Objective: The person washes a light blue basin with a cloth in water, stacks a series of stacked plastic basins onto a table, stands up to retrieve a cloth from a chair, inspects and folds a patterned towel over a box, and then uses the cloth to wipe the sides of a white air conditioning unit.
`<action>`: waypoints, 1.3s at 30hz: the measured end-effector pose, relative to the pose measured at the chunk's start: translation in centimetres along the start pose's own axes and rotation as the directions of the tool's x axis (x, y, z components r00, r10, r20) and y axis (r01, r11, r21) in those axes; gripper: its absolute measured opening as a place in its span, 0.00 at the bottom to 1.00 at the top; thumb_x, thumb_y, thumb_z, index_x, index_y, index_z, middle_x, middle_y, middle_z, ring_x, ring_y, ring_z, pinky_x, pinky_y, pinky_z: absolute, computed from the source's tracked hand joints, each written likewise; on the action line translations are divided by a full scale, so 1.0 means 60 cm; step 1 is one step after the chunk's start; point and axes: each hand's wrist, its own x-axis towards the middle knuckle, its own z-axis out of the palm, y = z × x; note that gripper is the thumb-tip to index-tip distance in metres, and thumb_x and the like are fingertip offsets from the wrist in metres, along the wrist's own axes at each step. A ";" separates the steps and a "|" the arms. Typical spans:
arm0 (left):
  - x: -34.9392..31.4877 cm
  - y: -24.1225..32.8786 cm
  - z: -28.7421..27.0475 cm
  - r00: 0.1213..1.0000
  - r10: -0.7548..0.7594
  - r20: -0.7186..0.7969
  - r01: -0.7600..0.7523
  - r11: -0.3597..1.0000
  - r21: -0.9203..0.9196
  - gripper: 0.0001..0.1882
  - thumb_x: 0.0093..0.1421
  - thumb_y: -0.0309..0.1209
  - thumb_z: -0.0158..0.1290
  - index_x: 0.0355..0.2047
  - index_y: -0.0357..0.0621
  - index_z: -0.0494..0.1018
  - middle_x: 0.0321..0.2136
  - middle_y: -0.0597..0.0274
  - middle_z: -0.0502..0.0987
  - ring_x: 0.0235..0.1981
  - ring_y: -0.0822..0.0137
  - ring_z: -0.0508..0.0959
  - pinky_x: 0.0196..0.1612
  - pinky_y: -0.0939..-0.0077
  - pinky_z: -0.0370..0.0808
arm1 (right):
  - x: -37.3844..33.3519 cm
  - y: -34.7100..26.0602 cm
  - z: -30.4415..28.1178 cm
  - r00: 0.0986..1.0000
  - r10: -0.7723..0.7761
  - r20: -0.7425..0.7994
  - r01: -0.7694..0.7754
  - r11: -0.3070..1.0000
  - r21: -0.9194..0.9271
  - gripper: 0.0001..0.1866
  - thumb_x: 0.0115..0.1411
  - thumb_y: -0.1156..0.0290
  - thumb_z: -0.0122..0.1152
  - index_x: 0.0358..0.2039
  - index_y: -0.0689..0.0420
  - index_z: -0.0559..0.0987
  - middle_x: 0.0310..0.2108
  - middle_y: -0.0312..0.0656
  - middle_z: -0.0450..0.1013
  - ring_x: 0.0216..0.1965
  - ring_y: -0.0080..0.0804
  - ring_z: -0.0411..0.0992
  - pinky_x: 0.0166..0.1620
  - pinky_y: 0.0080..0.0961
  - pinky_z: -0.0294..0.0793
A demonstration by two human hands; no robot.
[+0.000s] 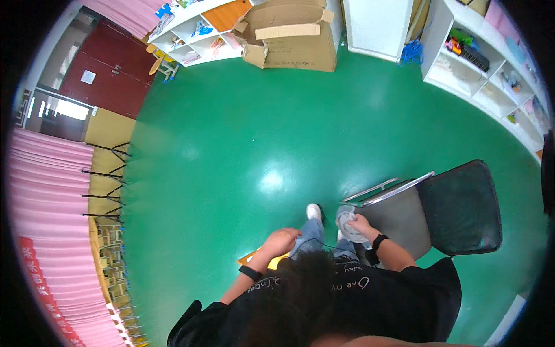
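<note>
My right hand (362, 225) is closed on a pale grey, roundish, soft-looking thing (345, 220), just over the front edge of the chair seat; its exact kind is unclear. My left hand (282, 240) is in front of my body beside my left leg, its fingers curled in. Whatever they hold, if anything, is hidden. A thin dark cord (315, 239) curves across my legs between the two hands. Below my left hand, a yellow thing (277, 261) shows partly behind my forearm. Each wrist wears a black band.
A black and grey chair (399, 222) with metal legs stands close at my right. An opened cardboard box (298, 46) sits at the far side, by white shelves (199, 43). More shelves (462, 69) hold toys at far right. Black stands (107, 173) line the left wall on the green floor (231, 133).
</note>
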 end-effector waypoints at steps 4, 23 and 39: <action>0.053 -0.064 -0.079 0.997 -0.042 0.069 0.044 0.999 -0.022 0.14 0.58 0.28 0.45 0.43 0.45 0.75 0.39 0.49 0.78 0.42 0.47 0.77 0.45 0.55 0.74 | 0.035 -0.150 -0.021 0.983 -0.170 -0.063 0.177 0.975 0.134 0.25 0.55 0.58 0.64 0.46 0.64 0.75 0.39 0.51 0.77 0.42 0.41 0.76 0.47 0.33 0.73; 0.419 -0.206 -0.478 0.921 0.312 -0.233 -0.389 0.731 -0.560 0.29 0.58 0.41 0.60 0.51 0.32 0.68 0.47 0.48 0.75 0.49 0.59 0.75 0.54 0.67 0.69 | 0.100 -0.862 -0.185 0.842 -0.516 -0.159 0.513 0.674 0.532 0.22 0.62 0.69 0.61 0.53 0.63 0.67 0.46 0.38 0.72 0.47 0.23 0.70 0.50 0.24 0.70; 0.840 -0.256 -0.780 0.940 0.314 -0.132 -0.339 0.822 -0.458 0.13 0.62 0.34 0.53 0.40 0.38 0.75 0.31 0.57 0.74 0.31 0.64 0.75 0.35 0.69 0.72 | 0.457 -1.080 -0.525 0.769 -0.573 -0.284 0.638 0.654 0.408 0.12 0.59 0.77 0.62 0.41 0.59 0.71 0.37 0.33 0.73 0.41 0.19 0.71 0.45 0.19 0.71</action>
